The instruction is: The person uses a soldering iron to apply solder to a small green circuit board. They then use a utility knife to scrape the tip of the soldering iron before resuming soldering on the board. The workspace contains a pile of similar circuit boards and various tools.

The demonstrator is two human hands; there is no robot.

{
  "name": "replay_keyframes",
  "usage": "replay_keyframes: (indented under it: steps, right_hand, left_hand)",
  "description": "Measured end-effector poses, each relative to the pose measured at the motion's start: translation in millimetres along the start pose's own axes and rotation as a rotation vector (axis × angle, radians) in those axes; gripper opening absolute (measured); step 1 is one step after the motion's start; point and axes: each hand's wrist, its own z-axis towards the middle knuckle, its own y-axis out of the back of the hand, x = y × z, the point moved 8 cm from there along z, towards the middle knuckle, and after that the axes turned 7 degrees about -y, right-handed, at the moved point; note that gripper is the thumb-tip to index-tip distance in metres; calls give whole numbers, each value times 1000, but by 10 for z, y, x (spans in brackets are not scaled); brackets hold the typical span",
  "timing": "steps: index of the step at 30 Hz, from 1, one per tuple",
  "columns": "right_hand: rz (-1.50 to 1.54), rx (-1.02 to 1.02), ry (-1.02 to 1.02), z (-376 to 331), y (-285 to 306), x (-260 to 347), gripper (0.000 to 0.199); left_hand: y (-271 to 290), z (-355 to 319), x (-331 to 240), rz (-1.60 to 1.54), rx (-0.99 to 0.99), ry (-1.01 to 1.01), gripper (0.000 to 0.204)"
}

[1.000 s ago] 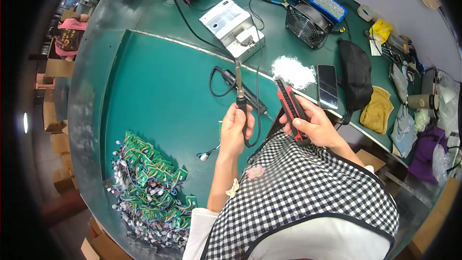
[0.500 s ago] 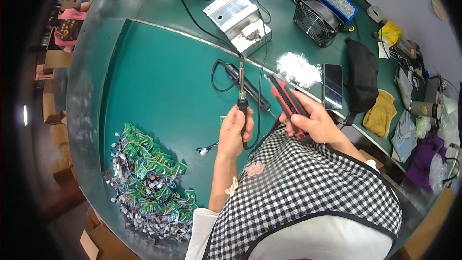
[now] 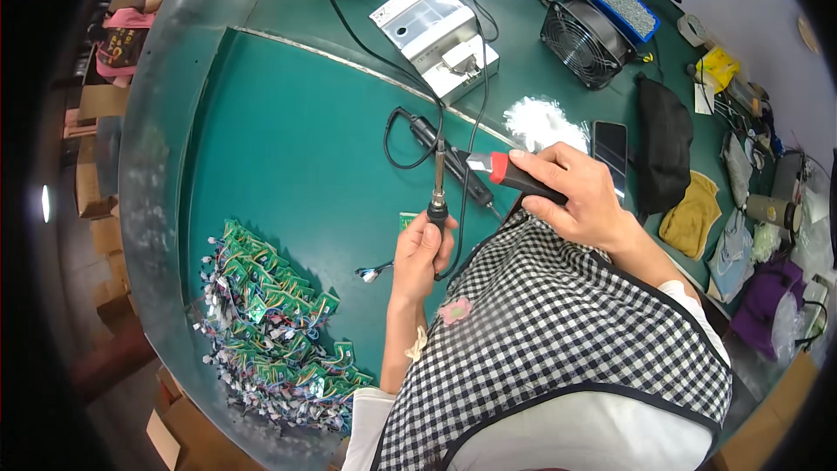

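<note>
Upright in my left hand point(image 3: 420, 253) is a soldering iron point(image 3: 439, 187), its metal barrel and tip pointing away from me. My right hand point(image 3: 580, 194) grips a red and black utility knife point(image 3: 527, 179). The knife's blade end points left, close beside the iron's barrel; I cannot tell whether they touch. Behind both lies a black pen-shaped electric screwdriver point(image 3: 452, 161) with a looped cord, on the green mat. Partly hidden by my left hand is a small green circuit board point(image 3: 407, 220), with wires and a white connector point(image 3: 370, 275) to its left.
Many wired circuit boards point(image 3: 270, 323) are heaped at the left. A white dispenser-like machine point(image 3: 427, 22), black fan point(image 3: 582, 39), blue bins point(image 3: 623, 9), clear plastic bits point(image 3: 545, 125), phone point(image 3: 610, 153) and black pouch point(image 3: 664, 144) stand beyond the mat. Cables cross the middle.
The utility knife has turned from slanting away to pointing left, its blade end now beside the soldering iron. My right hand has changed its grip. The iron has dropped slightly nearer to me.
</note>
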Motion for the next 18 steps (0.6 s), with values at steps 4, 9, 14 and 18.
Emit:
replay_keyframes:
  steps: [4, 9, 14, 18]
  right_hand:
    - [-13, 11, 24, 42, 21, -3, 50]
    - [-15, 24, 26, 69, 31, 4, 49]
    - [-21, 26, 21, 60, 25, -14, 48]
    - [-40, 31, 34, 51, 49, -4, 47]
  left_hand:
    - [15, 5, 2, 11, -6, -15, 42]
    - [8, 2, -11, 27, 12, -15, 41]
    - [-9, 5, -18, 49, 12, -18, 40]
    - [-18, 3, -39, 98, 9, -38, 39]
